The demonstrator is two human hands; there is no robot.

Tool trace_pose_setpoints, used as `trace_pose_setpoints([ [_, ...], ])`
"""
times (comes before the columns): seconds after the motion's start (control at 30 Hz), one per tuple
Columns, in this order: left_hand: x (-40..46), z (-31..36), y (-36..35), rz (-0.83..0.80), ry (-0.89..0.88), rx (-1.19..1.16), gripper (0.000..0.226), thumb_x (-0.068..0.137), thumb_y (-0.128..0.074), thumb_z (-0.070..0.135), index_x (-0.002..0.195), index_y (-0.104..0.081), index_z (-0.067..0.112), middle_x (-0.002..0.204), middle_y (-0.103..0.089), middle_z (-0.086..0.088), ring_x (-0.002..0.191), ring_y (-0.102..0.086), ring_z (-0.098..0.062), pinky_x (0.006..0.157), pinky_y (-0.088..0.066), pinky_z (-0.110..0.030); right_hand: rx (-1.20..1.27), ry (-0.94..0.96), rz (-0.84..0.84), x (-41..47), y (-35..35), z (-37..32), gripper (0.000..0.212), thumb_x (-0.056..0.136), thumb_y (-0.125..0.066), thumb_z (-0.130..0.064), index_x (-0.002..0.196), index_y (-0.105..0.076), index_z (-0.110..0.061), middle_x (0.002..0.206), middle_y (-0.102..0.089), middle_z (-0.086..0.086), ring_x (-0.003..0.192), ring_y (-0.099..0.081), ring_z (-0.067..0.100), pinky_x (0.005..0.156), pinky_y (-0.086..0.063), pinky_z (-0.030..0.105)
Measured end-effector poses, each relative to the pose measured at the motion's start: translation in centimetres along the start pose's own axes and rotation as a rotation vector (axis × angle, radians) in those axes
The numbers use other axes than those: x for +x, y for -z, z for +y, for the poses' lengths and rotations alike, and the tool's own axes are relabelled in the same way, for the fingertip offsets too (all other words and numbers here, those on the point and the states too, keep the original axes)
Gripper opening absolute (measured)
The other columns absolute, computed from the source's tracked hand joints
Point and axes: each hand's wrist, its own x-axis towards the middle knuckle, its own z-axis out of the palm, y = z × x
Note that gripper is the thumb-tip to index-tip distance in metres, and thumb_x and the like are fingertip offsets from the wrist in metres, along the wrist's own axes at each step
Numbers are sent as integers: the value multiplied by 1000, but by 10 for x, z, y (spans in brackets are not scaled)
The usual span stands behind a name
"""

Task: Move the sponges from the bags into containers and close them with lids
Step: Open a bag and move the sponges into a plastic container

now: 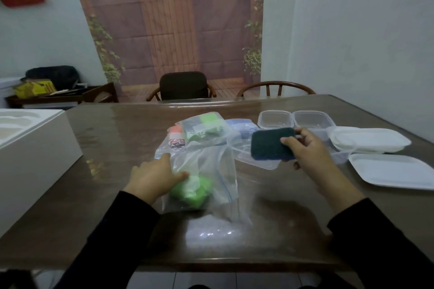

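Sponge [272, 144] in R hand [307, 150], above open container [258, 159].

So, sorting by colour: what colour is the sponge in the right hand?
Dark green sponge, head view.

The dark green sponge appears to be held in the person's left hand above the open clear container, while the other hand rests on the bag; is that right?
Not quite: the head view shows the dark green sponge in the right hand, above the open clear container. The left hand rests on the bag.
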Motion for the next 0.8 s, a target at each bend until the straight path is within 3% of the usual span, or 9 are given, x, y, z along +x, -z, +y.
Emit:
trace_pose_setpoints([
  [0.1, -11, 17, 21, 169, -10, 114, 67, 85, -43, 63, 135, -36, 20, 135, -51, -7, 122, -47, -31, 98, -35, -41, 41, 1, 89, 13, 17, 1, 31, 94, -53, -20, 125, -50, -20, 114, -61, 5, 92, -61, 17, 60, -50, 23],
  [0.2, -14, 51, 30, 316, -251, -61, 52, 90, -44, 53, 133, -42, 25, 138, -49, 0, 125, -45, -24, 101, -35, -41, 44, -14, 102, 28, 26, 3, 35, 94, -54, -16, 129, -51, -20, 121, -60, 7, 104, -60, 23, 67, -54, 26],
  [0.27, -12, 83, 26, 295, -479, -197, 42, 93, -45, 43, 133, -45, 28, 139, -48, 5, 127, -44, -17, 108, -32, -40, 35, -26, 111, 37, 27, 5, 36, 94, -53, -13, 129, -51, -19, 124, -59, 8, 109, -59, 25, 72, -56, 29],
  [0.37, 1, 127, 4, 209, -674, -104, 39, 95, -45, 33, 134, -45, 30, 142, -45, 6, 131, -40, -17, 112, -22, -40, 27, -13, 121, 44, 26, 7, 34, 92, -54, -11, 126, -53, -19, 123, -59, 9, 108, -59, 24, 76, -58, 33],
  [0.5, 16, 153, -25, 102, -732, 21, 44, 94, -46, 22, 137, -42, 31, 144, -45, 3, 133, -40, -21, 113, -18, -44, 27, 18, 130, 46, 26, 8, 33, 92, -54, -10, 124, -54, -18, 121, -59, 8, 105, -59, 22, 76, -58, 33],
  [0.67, 23, 151, -34, 109, -719, -48, 36, 92, -49, 15, 124, -57, 32, 135, -55, 6, 128, -46, -19, 114, -20, -42, 23, 30, 137, 42, 31, 17, 34, 91, -56, -10, 125, -53, -16, 120, -59, 11, 104, -60, 25, 71, -58, 30],
  [0.8, 22, 135, -29, 110, -699, -30, 33, 90, -50, 12, 110, -64, 34, 129, -56, 11, 128, -43, -12, 116, -1, -46, 34, 0, 104, 37, 31, 19, 33, 91, -58, -13, 124, -53, -14, 119, -59, 12, 102, -62, 23, 66, -57, 24],
])
